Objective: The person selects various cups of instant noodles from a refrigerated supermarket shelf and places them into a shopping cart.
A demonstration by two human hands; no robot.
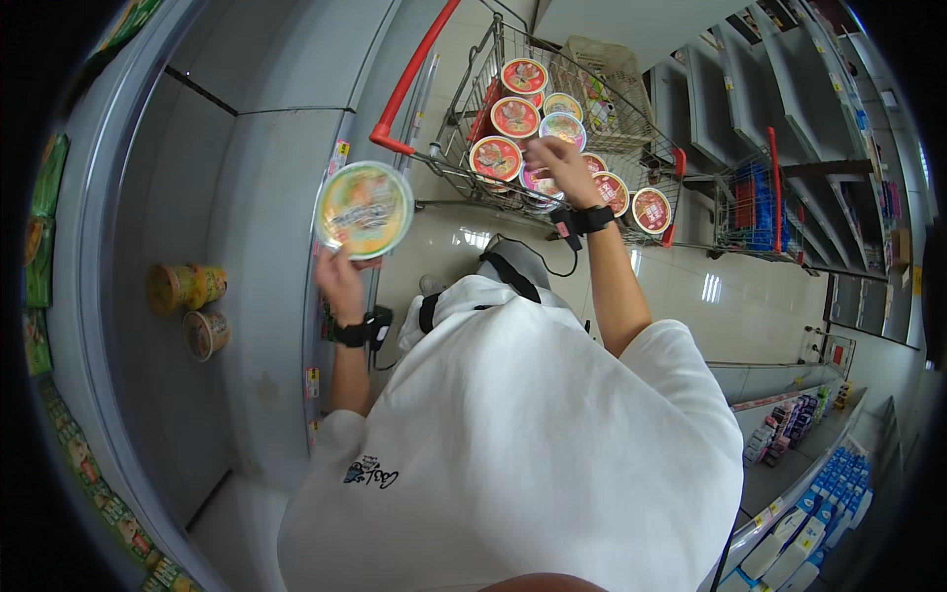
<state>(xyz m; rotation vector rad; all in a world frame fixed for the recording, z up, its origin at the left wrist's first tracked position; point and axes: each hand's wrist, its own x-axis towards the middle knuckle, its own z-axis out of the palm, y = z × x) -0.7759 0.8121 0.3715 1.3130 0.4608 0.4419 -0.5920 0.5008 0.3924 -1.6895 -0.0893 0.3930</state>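
Observation:
My left hand [342, 287] grips a round tub with a yellow-green lid [365, 210], likely instant noodles, over the edge of a grey metal shelf. Inside the wire shopping cart [460, 177] stand several tubs, among them a red-lidded tub [496, 158], a tub with a light blue rim [562, 130] and a purple-lidded tub [541, 182]. My right hand [558, 166] is over these tubs with its fingers bent; whether it touches one is unclear. Two yellow tubs [203, 286] and a paler tub [206, 335] stand on the shelf at left.
A beige plastic crate [629, 126] sits in the cart's far part. A second cart [777, 222] stands beyond, beside grey shelving [803, 96]. Green packages [48, 177] line another shelf at far left. Blue-and-white packages [810, 522] fill a shelf at lower right.

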